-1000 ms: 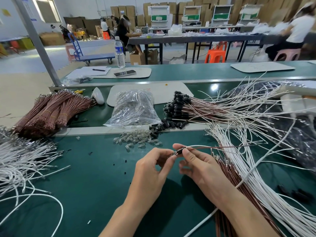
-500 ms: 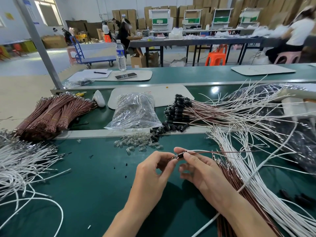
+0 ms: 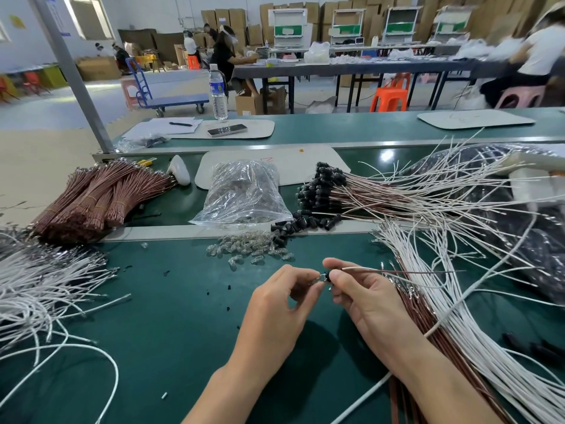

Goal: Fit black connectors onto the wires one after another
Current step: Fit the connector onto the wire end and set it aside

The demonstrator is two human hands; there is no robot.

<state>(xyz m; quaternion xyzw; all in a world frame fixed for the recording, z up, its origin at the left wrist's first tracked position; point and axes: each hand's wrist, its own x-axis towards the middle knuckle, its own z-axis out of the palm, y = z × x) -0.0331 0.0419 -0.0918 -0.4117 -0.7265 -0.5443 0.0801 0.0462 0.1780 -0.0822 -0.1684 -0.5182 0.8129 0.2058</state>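
**A:** Where's the piece in hand?

**B:** Just right of the frame's centre, lifted off the worktop (image 3: 168, 325). The right hand (image 3: 363, 298) has thumb and forefinger clamped on a black connector (image 3: 326, 276), and its brown wire (image 3: 397, 271) runs out toward the right edge. The left hand (image 3: 284, 304) pinches a small shiny piece (image 3: 318, 278) against the connector's near end. It's too tiny for me to say what it is.

**A:** Why hold it in the air?

**B:** My guess is that with both sets of fingertips free, the parts can be lined up and pushed along the wire's axis. The stock also looks arranged for short reaches. The loose black connectors (image 3: 302, 224) and a scatter of clear pieces (image 3: 250, 249) lie just above the hands. The unfitted brown wires (image 3: 422, 316) run beneath the right wrist. The fitted bunch (image 3: 324, 188), with its black heads together, lies further up, out of the way.

**A:** And the surroundings?

**B:** The worktop is green, with a pale metal strip crossing it. There's a plastic bag (image 3: 241, 194) at upper centre and tied brown bundles (image 3: 97, 200) at upper left. White wires (image 3: 39, 286) spill in from the left edge. Behind are a water bottle (image 3: 218, 93) and a phone (image 3: 227, 130). Beyond those is a workshop hall with people seated at tables, an orange stool (image 3: 388, 97) and stacked cardboard boxes (image 3: 275, 16).
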